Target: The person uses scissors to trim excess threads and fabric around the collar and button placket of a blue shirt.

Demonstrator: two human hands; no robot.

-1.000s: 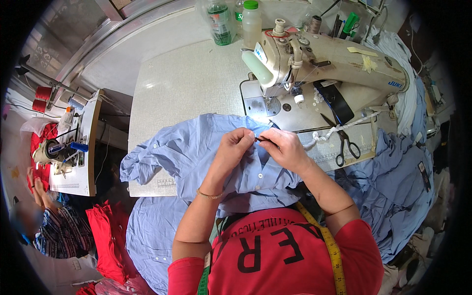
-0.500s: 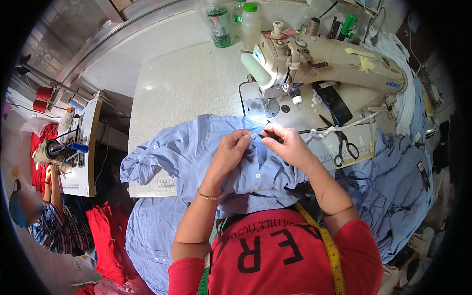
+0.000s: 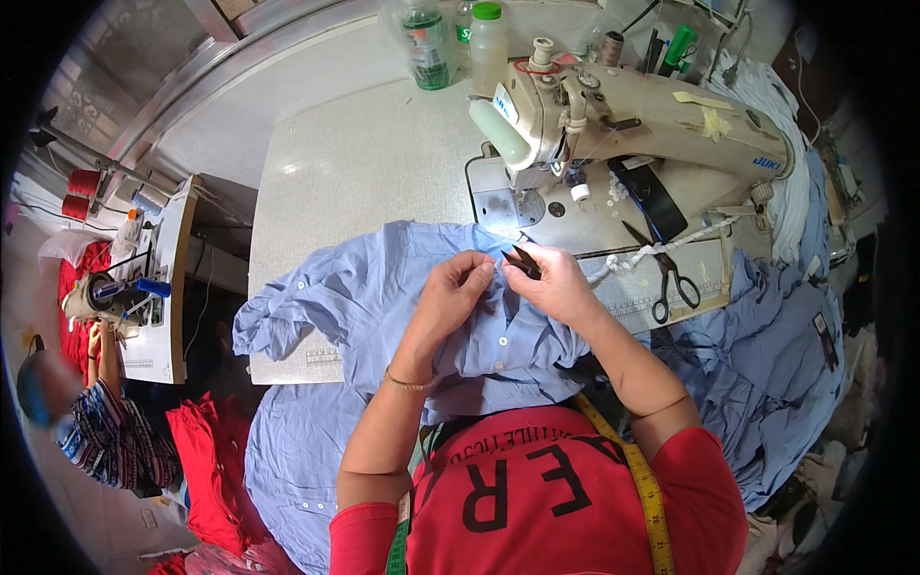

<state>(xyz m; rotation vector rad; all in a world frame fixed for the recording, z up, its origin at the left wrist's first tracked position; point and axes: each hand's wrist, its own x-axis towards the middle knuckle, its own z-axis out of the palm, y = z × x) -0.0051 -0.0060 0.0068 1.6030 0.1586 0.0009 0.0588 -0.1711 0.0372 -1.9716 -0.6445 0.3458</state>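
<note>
My left hand [image 3: 458,292] pinches the light blue shirt [image 3: 383,297], which lies bunched on the table [image 3: 374,163] before the sewing machine [image 3: 632,115]. My right hand [image 3: 556,283] has its grip closed on small black thread snips [image 3: 523,261], tips at the shirt's fabric. Black scissors [image 3: 668,280] lie beside it.

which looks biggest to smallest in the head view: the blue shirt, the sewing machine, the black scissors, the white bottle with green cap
1. blue shirt
2. sewing machine
3. and 4. black scissors and white bottle with green cap: similar apparent size, and fisheye bending makes ranking unsure.
</note>
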